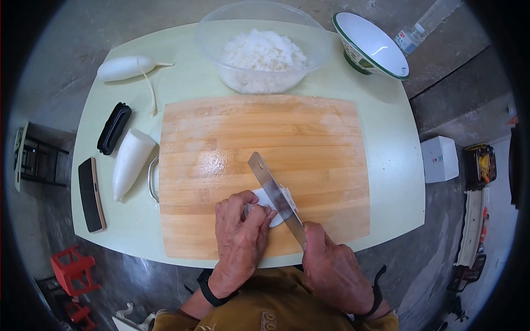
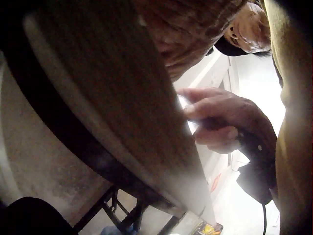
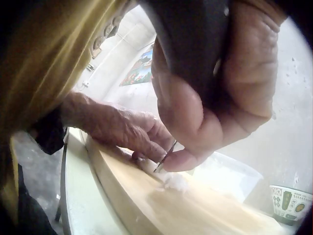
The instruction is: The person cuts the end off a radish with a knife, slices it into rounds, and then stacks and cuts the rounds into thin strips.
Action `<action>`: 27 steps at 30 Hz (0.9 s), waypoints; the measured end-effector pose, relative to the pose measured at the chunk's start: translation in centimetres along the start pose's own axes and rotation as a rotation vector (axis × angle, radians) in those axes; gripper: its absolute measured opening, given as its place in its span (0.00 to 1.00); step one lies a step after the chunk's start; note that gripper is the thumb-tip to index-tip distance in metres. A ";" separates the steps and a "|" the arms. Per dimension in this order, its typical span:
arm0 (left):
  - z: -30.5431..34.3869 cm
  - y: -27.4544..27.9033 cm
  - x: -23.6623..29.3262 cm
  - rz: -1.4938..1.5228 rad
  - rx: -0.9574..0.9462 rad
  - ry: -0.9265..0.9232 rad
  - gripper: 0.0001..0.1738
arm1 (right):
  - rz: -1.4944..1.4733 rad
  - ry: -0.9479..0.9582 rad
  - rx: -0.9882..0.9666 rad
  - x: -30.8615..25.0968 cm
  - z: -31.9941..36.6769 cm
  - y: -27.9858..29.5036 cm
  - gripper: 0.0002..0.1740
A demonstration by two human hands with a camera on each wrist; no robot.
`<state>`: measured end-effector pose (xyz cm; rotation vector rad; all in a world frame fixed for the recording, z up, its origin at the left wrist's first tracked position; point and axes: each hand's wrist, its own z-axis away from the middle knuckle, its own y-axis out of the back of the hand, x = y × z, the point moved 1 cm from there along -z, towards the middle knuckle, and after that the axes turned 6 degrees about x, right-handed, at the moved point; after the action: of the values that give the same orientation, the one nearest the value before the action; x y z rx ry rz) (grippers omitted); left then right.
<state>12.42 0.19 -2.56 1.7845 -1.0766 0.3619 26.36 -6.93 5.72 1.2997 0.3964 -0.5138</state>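
My right hand (image 1: 337, 270) grips the dark handle (image 3: 195, 44) of a kitchen knife (image 1: 270, 185), its broad blade slanting up and left over the cutting board. Under the blade lies a piece of sliced white radish (image 1: 276, 218), with thin cut strips (image 1: 288, 198) on the blade's far side. Curled fingertips of my left hand (image 1: 243, 231) hold the radish down, close to the blade. In the right wrist view a small heap of white shreds (image 3: 176, 184) sits beside the blade. The left wrist view mostly has the board's underside, hiding the radish.
The wooden cutting board (image 1: 221, 132) covers the table's middle. Behind it stand a clear bowl (image 1: 212, 63) of white shreds and a white bowl (image 1: 370, 41). At left are a whole radish (image 1: 124, 67), a cut radish (image 1: 132, 160), a black case (image 1: 114, 128) and a phone (image 1: 90, 193).
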 end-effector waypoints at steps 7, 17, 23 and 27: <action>0.0 0.1 0.1 0.010 -0.005 0.022 0.12 | -0.061 0.017 -0.064 0.3 -1.8 -0.5 0.22; 0.2 0.2 -0.1 0.025 0.030 -0.016 0.10 | -0.123 0.084 0.069 -0.1 -4.4 -1.6 0.16; 0.2 0.1 0.1 0.001 0.022 0.036 0.12 | -0.160 0.134 0.121 0.9 -3.8 -2.0 0.20; 0.4 -0.2 -0.3 0.027 0.035 0.028 0.11 | -0.141 0.095 0.173 0.7 -2.7 -1.7 0.18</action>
<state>12.33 0.04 -3.06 1.7923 -1.0810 0.4237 26.02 -4.68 3.34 1.4733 0.5343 -0.6170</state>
